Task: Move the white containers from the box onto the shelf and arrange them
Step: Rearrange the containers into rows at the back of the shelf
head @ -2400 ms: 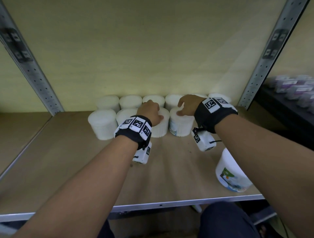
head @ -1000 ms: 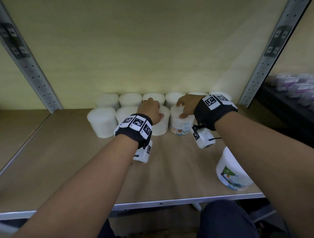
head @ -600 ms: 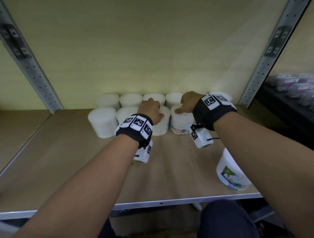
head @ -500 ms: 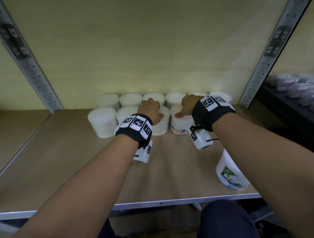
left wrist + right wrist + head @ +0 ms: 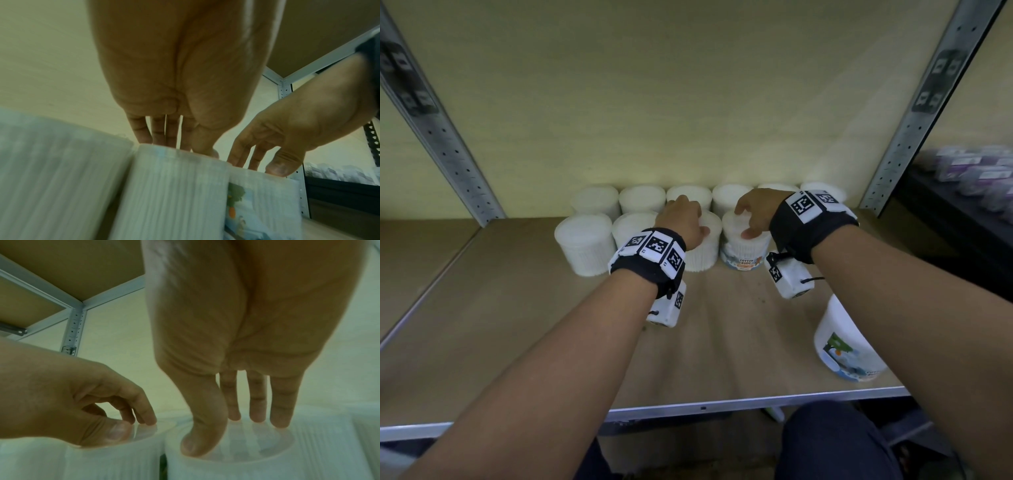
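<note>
As the front row (image 5: 585, 246) at 12 o'clock on the shelf (image 5: 517, 325) seemingly needed squaring, left hand (image 5: 683, 219) gripped a plain container (image 5: 704, 255) by its lid, fingers curled. Right hand (image 5: 756, 212) pressed straight fingertips onto the labelled container (image 5: 743, 251) beside it.

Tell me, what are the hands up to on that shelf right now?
Left hand grips the top of a front-row container. Right hand presses the lid of the cotton bud container beside it. Spare container near the shelf front edge.
</note>
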Tool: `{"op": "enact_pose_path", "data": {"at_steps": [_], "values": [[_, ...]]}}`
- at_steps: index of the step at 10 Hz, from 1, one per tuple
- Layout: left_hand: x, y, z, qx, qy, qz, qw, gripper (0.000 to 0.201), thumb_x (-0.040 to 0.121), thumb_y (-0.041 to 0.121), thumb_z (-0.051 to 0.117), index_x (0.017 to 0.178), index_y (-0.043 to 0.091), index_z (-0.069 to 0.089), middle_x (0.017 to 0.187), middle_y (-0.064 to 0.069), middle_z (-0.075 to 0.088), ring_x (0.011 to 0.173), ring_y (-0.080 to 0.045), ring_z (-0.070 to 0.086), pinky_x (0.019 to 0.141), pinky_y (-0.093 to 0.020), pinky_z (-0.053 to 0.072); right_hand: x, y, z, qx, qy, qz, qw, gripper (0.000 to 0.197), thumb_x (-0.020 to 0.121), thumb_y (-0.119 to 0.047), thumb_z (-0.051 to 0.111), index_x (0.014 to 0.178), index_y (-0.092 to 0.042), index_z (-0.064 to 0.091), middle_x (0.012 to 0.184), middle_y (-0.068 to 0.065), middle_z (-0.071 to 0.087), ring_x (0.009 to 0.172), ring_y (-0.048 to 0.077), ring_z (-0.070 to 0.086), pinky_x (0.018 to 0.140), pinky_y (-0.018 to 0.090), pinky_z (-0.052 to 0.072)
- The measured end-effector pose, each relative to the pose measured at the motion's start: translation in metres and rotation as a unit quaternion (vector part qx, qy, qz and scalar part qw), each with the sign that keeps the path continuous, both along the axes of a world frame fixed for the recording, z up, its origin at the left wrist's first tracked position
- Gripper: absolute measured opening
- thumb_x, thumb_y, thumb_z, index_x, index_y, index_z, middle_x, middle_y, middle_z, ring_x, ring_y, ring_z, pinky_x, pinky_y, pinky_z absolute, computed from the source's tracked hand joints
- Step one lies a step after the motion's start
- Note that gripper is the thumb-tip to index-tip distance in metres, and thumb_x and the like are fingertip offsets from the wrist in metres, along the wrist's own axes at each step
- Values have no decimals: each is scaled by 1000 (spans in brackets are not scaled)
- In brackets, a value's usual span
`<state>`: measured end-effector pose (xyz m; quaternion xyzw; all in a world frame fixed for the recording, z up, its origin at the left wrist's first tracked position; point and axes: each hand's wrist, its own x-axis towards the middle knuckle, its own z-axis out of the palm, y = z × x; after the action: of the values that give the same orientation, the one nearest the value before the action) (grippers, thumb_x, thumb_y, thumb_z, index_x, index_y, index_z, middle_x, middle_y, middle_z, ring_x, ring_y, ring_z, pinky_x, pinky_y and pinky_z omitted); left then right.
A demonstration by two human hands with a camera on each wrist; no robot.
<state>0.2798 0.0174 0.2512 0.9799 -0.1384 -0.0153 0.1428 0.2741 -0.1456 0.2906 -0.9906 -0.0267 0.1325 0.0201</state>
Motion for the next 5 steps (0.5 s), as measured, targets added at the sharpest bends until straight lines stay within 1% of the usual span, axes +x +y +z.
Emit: {"op": "enact_pose_path", "data": {"at_steps": [1, 2, 3, 5], "values": [[0, 0, 1, 0, 2, -2, 1000, 47, 93, 34, 56, 133, 10, 49, 137, -12, 42, 128, -29, 41, 105, -41, 39, 0, -1, 0, -6, 3, 14, 1000, 62, 82, -20, 72, 138, -15, 47, 143, 7, 46, 127, 26, 49, 106, 35, 41], [-1, 0, 1, 2, 3, -2, 1000, 48, 93, 34, 56, 133, 10, 49, 137, -12, 42, 128, -30, 41, 105, -41, 39, -1, -3, 2, -9, 6, 28, 1000, 62, 83, -19, 71, 140, -15, 46, 144, 8, 44, 129, 27, 47, 107, 35, 40], [-1, 0, 2, 5, 2, -3, 1000, 47, 93, 34, 55, 133, 10, 49, 137, -12, 42, 128, -29, 41, 105, -41, 39, 0, -6, 3, -1, 12, 35, 999, 63, 83, -19, 71, 140, -13, 46, 143, 9, 46, 130, 27, 46, 105, 33, 38], [-1, 0, 2, 9, 6, -5, 1000, 48, 93, 34, 55, 134, 10, 48, 137, -13, 42, 128, -29, 40, 105, -40, 39, 0, -5, 0, -9, 0, 41, 999, 63, 82, -21, 72, 139, -14, 46, 143, 8, 46, 129, 26, 47, 106, 34, 39]]}}
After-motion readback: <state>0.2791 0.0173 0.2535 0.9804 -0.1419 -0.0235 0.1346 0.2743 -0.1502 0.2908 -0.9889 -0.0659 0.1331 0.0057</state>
